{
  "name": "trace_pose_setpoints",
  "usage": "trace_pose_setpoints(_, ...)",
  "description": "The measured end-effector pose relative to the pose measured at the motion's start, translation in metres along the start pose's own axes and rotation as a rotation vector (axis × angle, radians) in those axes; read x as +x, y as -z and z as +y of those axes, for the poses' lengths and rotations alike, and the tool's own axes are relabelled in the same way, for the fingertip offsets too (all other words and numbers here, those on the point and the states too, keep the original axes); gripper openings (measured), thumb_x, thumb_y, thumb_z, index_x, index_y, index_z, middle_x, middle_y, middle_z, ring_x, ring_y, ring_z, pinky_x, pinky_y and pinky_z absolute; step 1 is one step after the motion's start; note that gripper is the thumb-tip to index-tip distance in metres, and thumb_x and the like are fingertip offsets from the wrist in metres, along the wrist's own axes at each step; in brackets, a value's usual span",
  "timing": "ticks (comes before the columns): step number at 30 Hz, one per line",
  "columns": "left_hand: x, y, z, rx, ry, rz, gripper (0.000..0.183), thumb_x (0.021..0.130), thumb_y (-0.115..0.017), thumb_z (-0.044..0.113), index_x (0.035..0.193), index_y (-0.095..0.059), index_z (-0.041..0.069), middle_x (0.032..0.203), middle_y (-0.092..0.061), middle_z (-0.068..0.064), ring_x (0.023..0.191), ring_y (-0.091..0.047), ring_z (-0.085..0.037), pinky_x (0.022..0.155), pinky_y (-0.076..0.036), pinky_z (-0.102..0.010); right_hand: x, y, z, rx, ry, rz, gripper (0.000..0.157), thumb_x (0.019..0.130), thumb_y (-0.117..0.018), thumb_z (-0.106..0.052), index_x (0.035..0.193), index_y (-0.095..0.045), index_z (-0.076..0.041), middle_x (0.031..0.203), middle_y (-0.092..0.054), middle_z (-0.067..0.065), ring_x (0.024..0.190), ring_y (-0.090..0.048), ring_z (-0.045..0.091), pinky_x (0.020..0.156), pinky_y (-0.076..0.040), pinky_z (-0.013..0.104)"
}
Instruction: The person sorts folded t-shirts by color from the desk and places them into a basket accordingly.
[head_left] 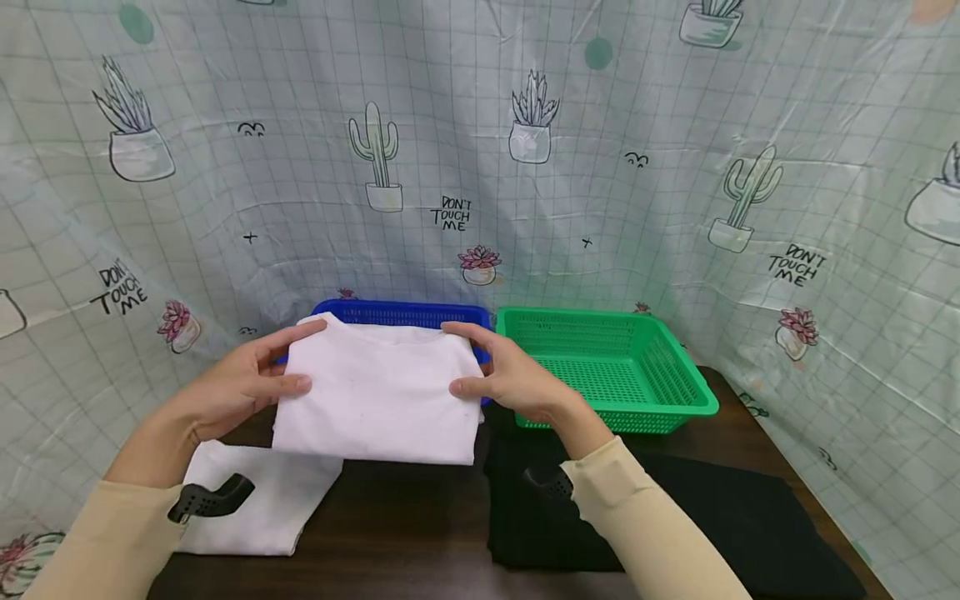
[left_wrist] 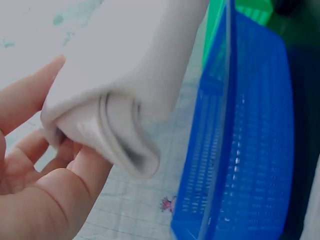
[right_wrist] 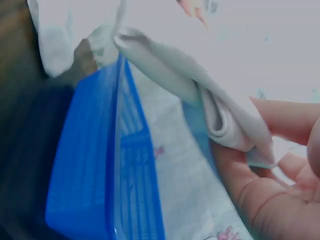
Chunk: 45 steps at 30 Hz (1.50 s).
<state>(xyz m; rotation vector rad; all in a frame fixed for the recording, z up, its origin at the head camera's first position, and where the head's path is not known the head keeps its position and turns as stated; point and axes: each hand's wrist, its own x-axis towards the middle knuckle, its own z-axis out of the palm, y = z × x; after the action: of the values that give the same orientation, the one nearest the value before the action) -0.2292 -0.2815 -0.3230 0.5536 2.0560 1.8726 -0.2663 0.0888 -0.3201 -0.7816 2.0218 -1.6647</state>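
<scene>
two cream sleeves (head_left: 97,542) come in from the bottom of the head view, nearest the camera, each with a black strap piece (head_left: 213,497) at the wrist. beyond them the left hand (head_left: 240,379) and the right hand (head_left: 517,379) hold a folded white shirt (head_left: 382,400) between them, pinching one short end apiece between thumb and fingers. the shirt is up off the table (head_left: 405,525), its long axis running left to right, its neckline along the upper edge; neither hand is clearly nearer to it.

the relation that matters most: the blue basket (head_left: 405,313) lies directly beyond the shirt, also long from left to right, and the shirt hides most of it from the head. both wrist views show the shirt's rolled folds apart from the basket's rim. the green basket (head_left: 592,379) stands just to the right of the blue one, on the right hand's side.

a second white garment (head_left: 262,500) lies on the table by the left forearm, and black cloth (head_left: 720,508) spreads beneath the right forearm
</scene>
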Motion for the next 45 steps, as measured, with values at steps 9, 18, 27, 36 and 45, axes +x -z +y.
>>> trace_pose_setpoints(9,0.053,0.027,0.008,-0.021,0.044,0.095,0.074,0.096,-0.060,0.006,0.156,-0.024,0.031,0.148,-0.024,-0.007,0.113,-0.054,-0.019,0.087,-0.054,-0.034,0.059,0.024,0.003,-0.025,0.002,0.096,0.074,0.091,-0.067,-0.002,0.151,-0.034,-0.031,0.140,-0.046,0.005,0.110,-0.060,0.030,0.084,-0.055,0.044)
trace_pose_setpoints(18,0.094,0.046,-0.015,-0.076,0.060,0.143,0.076,0.097,-0.054,-0.002,0.157,-0.019,0.030,0.159,-0.012,-0.009,0.121,-0.042,-0.017,0.087,-0.050,-0.024,0.103,0.033,0.035,0.018,-0.027,0.181,0.075,0.091,-0.063,0.003,0.151,-0.033,-0.030,0.144,-0.042,0.003,0.115,-0.054,0.027,0.080,-0.055,0.039)
trace_pose_setpoints(27,0.112,0.056,-0.057,-0.061,0.107,0.148,0.077,0.097,-0.050,-0.005,0.158,-0.016,0.026,0.161,0.023,0.000,0.148,0.009,-0.024,0.110,-0.030,-0.035,0.124,0.027,0.072,0.055,-0.119,0.236,0.080,0.089,-0.061,0.008,0.155,-0.027,-0.023,0.149,-0.037,0.009,0.118,-0.053,0.028,0.084,-0.054,0.039)
trace_pose_setpoints(36,0.120,0.055,-0.075,-0.066,0.139,0.179,0.076,0.096,-0.049,-0.008,0.158,-0.015,0.021,0.162,0.021,-0.003,0.149,0.002,-0.029,0.117,-0.016,-0.050,0.135,0.018,0.096,0.061,-0.165,0.284,0.080,0.089,-0.062,0.008,0.154,-0.030,-0.024,0.156,-0.029,0.009,0.127,-0.049,0.031,0.095,-0.049,0.047)
trace_pose_setpoints(45,0.132,0.055,-0.083,-0.054,0.183,0.209,0.076,0.096,-0.052,-0.007,0.158,-0.016,0.021,0.162,0.018,-0.007,0.149,0.003,-0.033,0.117,-0.014,-0.051,0.144,0.012,0.105,0.027,-0.232,0.353,0.079,0.088,-0.059,0.012,0.154,-0.032,-0.022,0.160,-0.022,0.008,0.131,-0.043,0.031,0.097,-0.044,0.045)
